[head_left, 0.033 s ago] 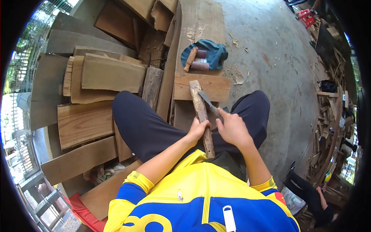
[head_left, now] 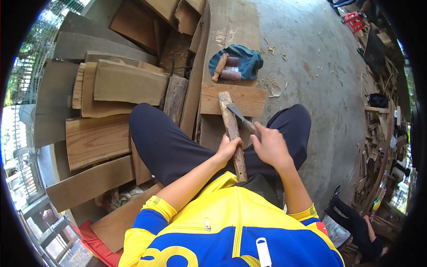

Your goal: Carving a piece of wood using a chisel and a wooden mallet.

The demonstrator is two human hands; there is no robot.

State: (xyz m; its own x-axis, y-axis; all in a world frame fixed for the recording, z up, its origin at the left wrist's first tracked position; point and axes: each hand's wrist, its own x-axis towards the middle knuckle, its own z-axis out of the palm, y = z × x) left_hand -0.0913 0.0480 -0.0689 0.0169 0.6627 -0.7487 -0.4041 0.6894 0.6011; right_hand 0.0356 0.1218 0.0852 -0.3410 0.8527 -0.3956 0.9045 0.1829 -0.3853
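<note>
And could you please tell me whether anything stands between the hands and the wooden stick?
Nothing visible blocks the left hand, which grips the wooden stick directly. Between the right hand and the stick lies only the flat-bladed tool that hand holds, its blade at the stick's upper part.

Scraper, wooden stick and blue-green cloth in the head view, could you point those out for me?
Scraper (head_left: 238,113): head view, on its metal blade.
Wooden stick (head_left: 229,123): head view, on its upper half.
Blue-green cloth (head_left: 249,59): head view, on its right-hand part.
</note>
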